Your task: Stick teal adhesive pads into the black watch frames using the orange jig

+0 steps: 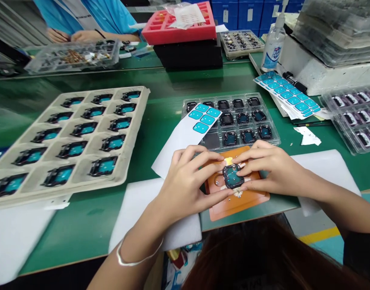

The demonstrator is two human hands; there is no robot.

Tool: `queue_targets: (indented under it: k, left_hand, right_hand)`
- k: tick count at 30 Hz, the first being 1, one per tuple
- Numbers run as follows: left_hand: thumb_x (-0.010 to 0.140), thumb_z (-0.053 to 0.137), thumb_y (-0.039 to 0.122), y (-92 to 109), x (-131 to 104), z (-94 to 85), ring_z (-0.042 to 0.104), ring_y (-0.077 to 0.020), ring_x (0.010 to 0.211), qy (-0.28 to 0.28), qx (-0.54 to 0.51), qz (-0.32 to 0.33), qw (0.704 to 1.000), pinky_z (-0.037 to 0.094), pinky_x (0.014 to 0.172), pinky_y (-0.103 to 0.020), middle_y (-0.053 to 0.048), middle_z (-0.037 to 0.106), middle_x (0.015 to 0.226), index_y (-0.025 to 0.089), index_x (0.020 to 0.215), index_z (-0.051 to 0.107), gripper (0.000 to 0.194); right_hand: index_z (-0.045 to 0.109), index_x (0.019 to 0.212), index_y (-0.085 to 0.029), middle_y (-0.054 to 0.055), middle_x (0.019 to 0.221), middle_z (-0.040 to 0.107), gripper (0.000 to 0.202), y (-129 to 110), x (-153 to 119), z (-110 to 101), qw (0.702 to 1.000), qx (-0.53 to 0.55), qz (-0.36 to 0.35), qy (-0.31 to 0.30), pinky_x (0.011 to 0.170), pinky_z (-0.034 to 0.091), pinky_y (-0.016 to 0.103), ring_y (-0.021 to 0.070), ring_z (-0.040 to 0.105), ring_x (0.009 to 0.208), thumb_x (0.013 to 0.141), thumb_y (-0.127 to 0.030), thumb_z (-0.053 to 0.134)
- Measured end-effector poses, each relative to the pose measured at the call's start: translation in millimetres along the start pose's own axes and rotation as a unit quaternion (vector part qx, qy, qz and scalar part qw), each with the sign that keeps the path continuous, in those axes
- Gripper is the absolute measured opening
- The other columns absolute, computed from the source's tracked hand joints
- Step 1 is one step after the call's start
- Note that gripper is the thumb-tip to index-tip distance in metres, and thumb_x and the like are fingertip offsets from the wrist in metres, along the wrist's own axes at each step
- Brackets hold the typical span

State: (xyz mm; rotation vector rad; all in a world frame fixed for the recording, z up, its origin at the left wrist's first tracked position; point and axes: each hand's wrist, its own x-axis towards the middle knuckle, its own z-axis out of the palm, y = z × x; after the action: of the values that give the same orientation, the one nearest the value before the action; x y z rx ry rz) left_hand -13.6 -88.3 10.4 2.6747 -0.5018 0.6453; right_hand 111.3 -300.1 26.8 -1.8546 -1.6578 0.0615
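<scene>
A small black watch-case frame with a teal film inside (232,176) lies over an orange mat (223,209) in front of me. My left hand (192,177) pinches its left side between fingers and thumb. From the right, my right hand (265,169) grips the same case, with a fingertip on the teal face. A yellow piece (228,161) shows just behind the case, and tiny bits lie on the mat. Behind my left hand is a white sheet of teal stickers (175,141), partly over a clear tray (275,139) of similar black cases.
A large cream tray (136,121) of black cases stands at left. Further back are a red bin (185,34), a pump bottle (273,48) and more sticker sheets (289,94). Another clear tray (354,117) sits at right. Across the bench is a co-worker in blue (91,18).
</scene>
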Motion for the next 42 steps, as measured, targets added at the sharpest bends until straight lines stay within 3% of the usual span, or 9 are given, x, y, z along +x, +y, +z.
queue_targets:
  k: [6,10,13,17,21,25,29,36,42]
  left_hand:
    - [0.083,0.071,0.049,0.4,0.3,2.9,0.052,-0.0288,0.107,-0.018,-0.05,-0.021,0.998,0.044,0.089,-0.048,-0.01,0.069,0.114,0.021,0.103,0.066,0.035]
    - [0.083,0.074,0.044,4.7,2.7,6.9,0.053,-0.0256,0.104,0.042,-0.095,-0.018,0.994,0.046,0.091,-0.045,-0.009,0.068,0.111,0.022,0.111,0.064,0.037]
    - [0.085,0.071,0.049,7.1,3.3,10.6,0.052,-0.0252,0.107,0.071,-0.096,0.002,0.993,0.044,0.094,-0.045,-0.01,0.064,0.118,0.024,0.126,0.059,0.05]
    - [0.086,0.062,0.059,7.6,1.4,13.0,0.046,-0.0294,0.117,0.035,-0.077,0.018,0.996,0.039,0.1,-0.05,-0.014,0.054,0.133,0.03,0.148,0.04,0.071]
    - [0.087,0.059,0.061,7.2,0.7,12.6,0.044,-0.031,0.117,0.073,-0.03,0.034,0.996,0.038,0.1,-0.05,-0.016,0.052,0.136,0.028,0.153,0.031,0.078]
    - [0.089,0.064,0.049,7.3,2.3,13.4,0.05,-0.0288,0.112,0.15,0.012,0.03,0.988,0.041,0.096,-0.046,-0.014,0.06,0.126,0.028,0.146,0.043,0.064]
    - [0.087,0.068,0.046,6.6,3.5,15.6,0.051,-0.0268,0.105,0.199,0.023,0.049,0.979,0.045,0.091,-0.042,-0.013,0.064,0.116,0.023,0.128,0.061,0.048]
    - [0.088,0.064,0.046,3.6,4.7,19.1,0.048,-0.0255,0.101,0.203,0.05,0.092,0.973,0.046,0.086,-0.041,-0.013,0.066,0.109,0.02,0.112,0.069,0.036]
    - [0.095,0.059,0.025,6.7,5.0,18.8,0.046,-0.0223,0.103,0.182,0.023,0.13,0.975,0.044,0.085,-0.037,-0.009,0.063,0.111,0.023,0.11,0.071,0.019]
  right_hand:
    - [0.075,0.079,-0.02,0.008,0.103,0.075,0.014,6.2,1.8,-0.1,1.0,0.012,-0.01,-0.012,0.078,0.048,0.037,0.0218,0.061,0.089,0.078,-0.033,0.081]
    - [0.071,0.1,-0.02,0.007,0.103,0.073,0.028,3.3,4.1,-2.3,0.999,0.03,0.016,-0.024,0.08,0.048,0.037,0.0228,0.058,0.092,0.077,-0.032,0.081]
    - [0.062,0.108,-0.02,0.006,0.101,0.07,0.044,1.5,6.0,2.0,0.995,0.088,0.054,0.0,0.082,0.051,0.036,0.0225,0.061,0.095,0.071,-0.029,0.083]
    - [0.051,0.104,-0.023,0.003,0.105,0.065,0.054,4.7,8.0,11.1,0.953,0.293,0.073,0.025,0.086,0.054,0.034,0.0201,0.067,0.1,0.064,-0.027,0.087]
    - [0.048,0.111,-0.024,0.003,0.108,0.067,0.06,8.0,9.5,12.2,0.901,0.425,0.089,0.01,0.092,0.054,0.034,0.0177,0.068,0.102,0.065,-0.02,0.086]
    - [0.056,0.109,-0.02,0.003,0.103,0.07,0.055,6.7,10.7,10.9,0.869,0.474,0.142,-0.011,0.095,0.052,0.035,0.0178,0.068,0.101,0.063,-0.018,0.087]
    - [0.061,0.101,-0.018,0.001,0.096,0.072,0.048,4.1,11.5,11.8,0.831,0.525,0.184,-0.018,0.095,0.049,0.032,0.0148,0.069,0.094,0.062,-0.018,0.088]
    - [0.062,0.097,-0.017,-0.001,0.089,0.072,0.043,3.5,13.9,9.1,0.797,0.558,0.225,-0.053,0.089,0.05,0.03,0.0132,0.068,0.085,0.061,-0.013,0.086]
    - [0.06,0.1,-0.019,0.0,0.096,0.071,0.048,4.4,13.4,11.1,0.811,0.542,0.216,-0.038,0.091,0.05,0.031,0.0146,0.067,0.094,0.06,-0.011,0.087]
